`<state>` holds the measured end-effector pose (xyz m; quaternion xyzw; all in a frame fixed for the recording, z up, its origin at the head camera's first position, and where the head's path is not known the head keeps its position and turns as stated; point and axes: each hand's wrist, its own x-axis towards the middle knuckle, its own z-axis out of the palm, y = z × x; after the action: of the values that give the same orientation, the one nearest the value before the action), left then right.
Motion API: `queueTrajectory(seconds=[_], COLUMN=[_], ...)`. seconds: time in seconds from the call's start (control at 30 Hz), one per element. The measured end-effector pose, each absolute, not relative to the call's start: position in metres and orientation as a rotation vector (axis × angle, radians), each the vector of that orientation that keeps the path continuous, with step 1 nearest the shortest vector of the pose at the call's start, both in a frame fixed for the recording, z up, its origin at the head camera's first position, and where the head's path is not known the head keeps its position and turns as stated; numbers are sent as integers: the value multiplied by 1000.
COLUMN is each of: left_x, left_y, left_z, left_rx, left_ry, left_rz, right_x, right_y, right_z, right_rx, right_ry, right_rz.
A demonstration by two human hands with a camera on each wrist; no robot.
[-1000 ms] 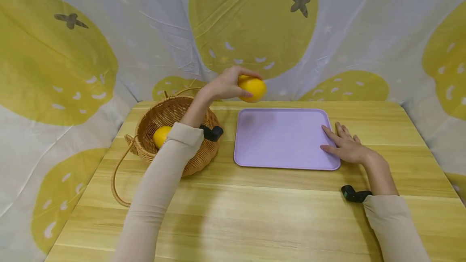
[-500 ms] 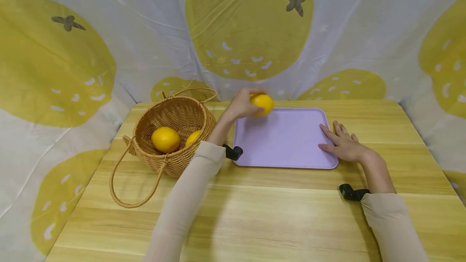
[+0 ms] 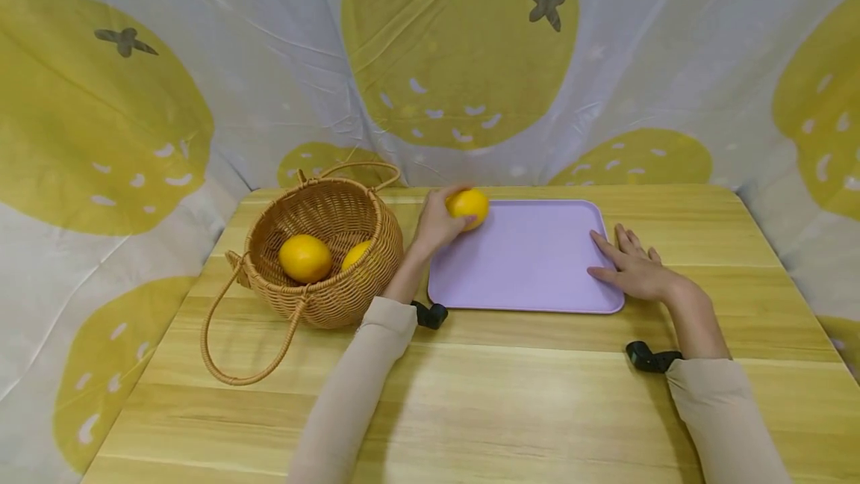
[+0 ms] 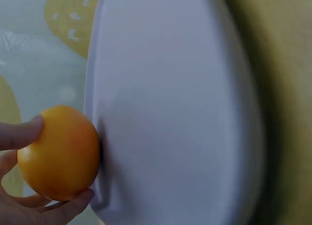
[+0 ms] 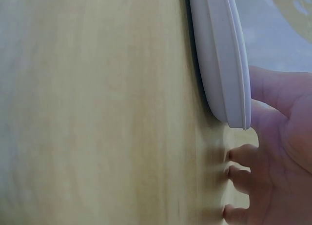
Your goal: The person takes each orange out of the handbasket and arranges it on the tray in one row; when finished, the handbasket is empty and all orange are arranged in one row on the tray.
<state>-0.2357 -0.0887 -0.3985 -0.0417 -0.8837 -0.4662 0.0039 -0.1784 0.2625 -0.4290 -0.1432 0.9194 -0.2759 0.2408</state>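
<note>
We see the left hand (image 3: pixel 435 221) pinching a yellow fruit (image 3: pixel 472 208) between thumb and fingers, at the far left corner of the purple tray (image 3: pixel 531 260); we cannot tell whether the fruit touches the tray. The right hand (image 3: pixel 638 271) is spread at the tray's right end, with the thumb and forefinger reaching over the rim and the other fingertips resting on the wooden table (image 3: pixel 524 402) just beside it. To the left of the tray, near it but apart, we find a wicker basket (image 3: pixel 349 297) with two more fruits (image 3: pixel 305 258) inside, one of them partly hidden by the basket's rim. One handle (image 3: pixel 285 346) hangs down the near side. Both arms have pale sleeves (image 3: pixel 359 387), with a small black device at each wrist. Behind everything we see a curtain (image 3: pixel 269 58) printed with large yellow shapes.
</note>
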Motion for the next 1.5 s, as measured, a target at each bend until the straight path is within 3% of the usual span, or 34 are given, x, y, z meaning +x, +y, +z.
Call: queueTrajectory(seconds=[0.9,1.5], left_x=[-217,-225], left_y=[-100,-93], left_z=[-409,-421], left_rx=[-146,-52], left_ry=[-2758,-2620], left_rz=[-1448,-1388], right_x=[-179,-179], right_y=[262,262], right_z=[-428,-430], right_rx=[-386,-384], right_ry=[2521,2523], right_rz=[-747,-750])
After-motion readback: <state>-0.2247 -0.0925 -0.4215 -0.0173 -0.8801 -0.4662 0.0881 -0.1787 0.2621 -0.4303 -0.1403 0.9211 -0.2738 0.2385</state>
